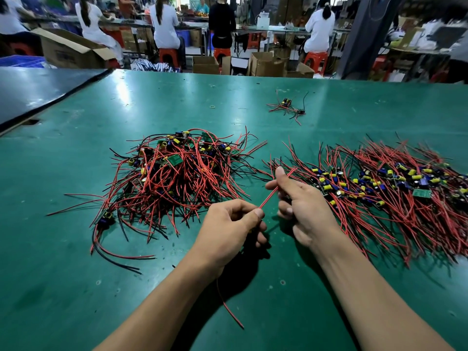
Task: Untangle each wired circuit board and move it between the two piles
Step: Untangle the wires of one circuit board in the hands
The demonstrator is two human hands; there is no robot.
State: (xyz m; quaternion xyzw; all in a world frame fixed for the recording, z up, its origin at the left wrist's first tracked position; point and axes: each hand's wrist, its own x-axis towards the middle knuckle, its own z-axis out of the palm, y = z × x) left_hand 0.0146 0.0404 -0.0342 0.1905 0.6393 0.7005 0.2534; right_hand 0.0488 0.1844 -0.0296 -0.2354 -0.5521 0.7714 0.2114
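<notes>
**solderfan:** So how far along is this job? Just going by the piles.

**benchrat:** I'd guess around halfway, maybe a bit past. The left pile (177, 173), at 10 o'clock from the hands, is a proper knot, with red and black leads going every direction and boards buried in it. The right pile (379, 188), at 2 o'clock, is combed out with the leads roughly parallel and the yellow and blue caps in a band. It's spread wider than the knot, so plenty is done and plenty is left.

**solderfan:** And the one being worked on?

**benchrat:** It's right at the centre, above the table (76, 249) between the piles. The left hand (228, 229) pinches a red wire (268, 197) between thumb and forefinger. The right hand (304, 206) has its fingers curled round the same wire further up, thumb sticking up. A second lead (228, 308) trails out under the left wrist toward 6 o'clock. The board itself is hidden, so I can't tell which hand has it.

**solderfan:** Any strays?

**benchrat:** A small bunch (286, 106) sits off at 1 o'clock, well apart from both piles. I can't tell whether those are rejects or just loose ones.

**solderfan:** Any bins or trays?

**benchrat:** None on the table. Past the far edge at 12 o'clock there are open boxes (266, 64) on the floor, and a blue crate (20, 62) at 10. I can't see what's in any of them.
</notes>
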